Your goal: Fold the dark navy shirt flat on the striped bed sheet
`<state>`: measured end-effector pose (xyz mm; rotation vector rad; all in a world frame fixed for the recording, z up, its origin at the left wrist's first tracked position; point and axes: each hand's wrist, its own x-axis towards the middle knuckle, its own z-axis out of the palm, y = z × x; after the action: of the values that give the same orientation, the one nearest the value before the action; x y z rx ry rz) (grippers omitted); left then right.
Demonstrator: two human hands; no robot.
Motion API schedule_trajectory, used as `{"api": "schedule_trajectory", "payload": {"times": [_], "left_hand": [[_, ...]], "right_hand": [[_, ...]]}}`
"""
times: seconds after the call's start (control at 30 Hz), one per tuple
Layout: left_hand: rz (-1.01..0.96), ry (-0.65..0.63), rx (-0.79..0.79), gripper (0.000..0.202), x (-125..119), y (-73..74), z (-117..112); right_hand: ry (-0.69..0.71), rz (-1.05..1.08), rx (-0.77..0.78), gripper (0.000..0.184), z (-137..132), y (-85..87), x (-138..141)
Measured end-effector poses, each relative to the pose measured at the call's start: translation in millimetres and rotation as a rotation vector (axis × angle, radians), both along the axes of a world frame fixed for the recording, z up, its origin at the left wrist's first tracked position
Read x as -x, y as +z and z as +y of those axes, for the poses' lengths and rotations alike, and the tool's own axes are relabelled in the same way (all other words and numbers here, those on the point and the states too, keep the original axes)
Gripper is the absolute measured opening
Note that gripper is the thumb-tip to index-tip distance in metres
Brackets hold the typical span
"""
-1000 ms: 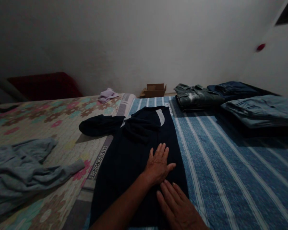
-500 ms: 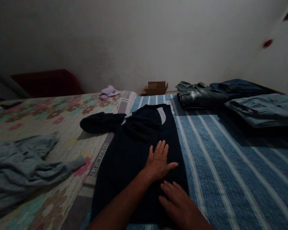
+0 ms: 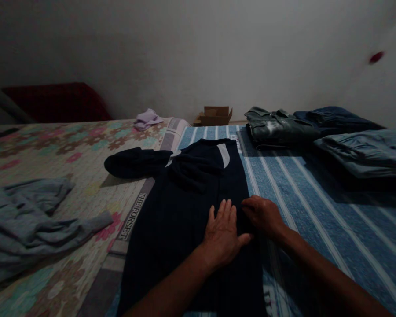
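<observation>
Both hands (image 3: 240, 224) rest on dark garment (image 3: 181, 220).

Two bare forearms entering from the bottom of the frame, no sleeves, watch or rings visible; left hand (image 3: 222, 233), right hand (image 3: 262, 215), fingers (image 3: 229, 209) bare.

Left hand (image 3: 223, 232) flat, palm down, fingers straight and close together, pointing away from the body, thumb spread out to the right; forearm bare, running back down and to the left. Right hand (image 3: 262, 214) just right of the left and a little farther out, knuckles up, fingers curled down and pointing left; thumb hidden; forearm bare, stretching back to the lower right. Hands near, apparently not touching.
</observation>
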<state>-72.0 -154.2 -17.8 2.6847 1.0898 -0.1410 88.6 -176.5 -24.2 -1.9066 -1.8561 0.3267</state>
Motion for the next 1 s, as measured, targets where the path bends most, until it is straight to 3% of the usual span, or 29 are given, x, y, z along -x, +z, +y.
{"api": "schedule_trajectory", "payload": {"times": [0.27,0.57,0.73,0.83,0.9,1.0], "left_hand": [[-0.05,-0.01,-0.075,0.085,6.5,-27.2,2.4],[-0.074,0.009,-0.091,0.084,3.9,-29.6,-0.6],[-0.106,0.009,-0.091,0.086,4.6,-33.3,0.4],[-0.113,0.012,-0.079,0.085,4.9,-32.0,0.4],[-0.113,0.014,-0.076,0.084,4.8,-29.8,0.0],[-0.109,0.01,-0.085,0.083,4.5,-27.0,-0.1]], "right_hand": [[-0.015,-0.175,0.153,0.024,7.1,-2.0,3.4],[-0.048,-0.387,0.264,0.029,13.0,4.6,12.6],[0.029,-0.481,0.247,0.019,14.4,0.1,12.4],[-0.004,-0.372,0.212,0.017,13.0,-0.4,3.0],[-0.052,-0.167,0.158,0.019,5.9,6.8,-4.8],[0.075,0.19,0.173,0.027,-21.7,27.9,-11.6]]}}
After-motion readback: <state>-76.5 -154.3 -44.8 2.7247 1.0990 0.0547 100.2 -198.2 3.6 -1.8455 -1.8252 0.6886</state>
